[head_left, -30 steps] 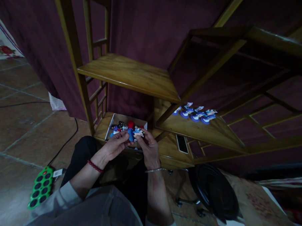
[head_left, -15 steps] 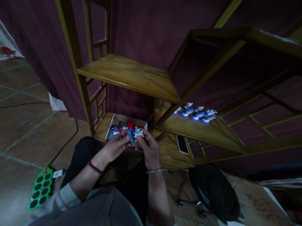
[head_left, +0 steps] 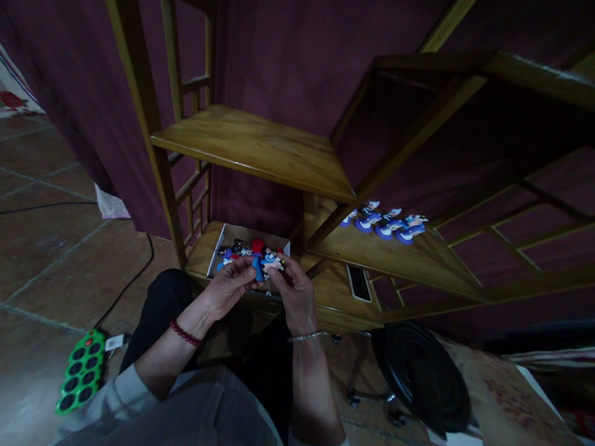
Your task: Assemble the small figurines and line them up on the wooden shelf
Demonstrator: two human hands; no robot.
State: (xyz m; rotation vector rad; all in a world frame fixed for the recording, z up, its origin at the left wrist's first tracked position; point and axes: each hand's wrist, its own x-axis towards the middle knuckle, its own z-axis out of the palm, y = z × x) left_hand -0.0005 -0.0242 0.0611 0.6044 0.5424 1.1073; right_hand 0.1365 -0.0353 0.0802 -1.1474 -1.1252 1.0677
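Between my two hands is a small toy figurine (head_left: 271, 262) with a pale and light-blue body and a blue base (head_left: 257, 268). My left hand (head_left: 229, 286) pinches the blue base between thumb and fingers. On the other side, my right hand (head_left: 297, 292) grips the figurine's body, thumb on top. Both hands are over a shallow white box (head_left: 217, 249) on the lower shelf. Several loose figures in black, red, white and blue lie in it, partly hidden by my hands.
On the shelf to the right stand several figurines (head_left: 386, 228) on purple-blue bases. A phone (head_left: 358, 283) lies on the lower board. An upper wooden shelf (head_left: 256, 145) overhangs the box. A black round stool (head_left: 421, 376) is at right; a green power strip (head_left: 81, 373) lies on the left floor.
The figurine is tilted very slightly between my fingers. Otherwise both hands hold the same place over the box.
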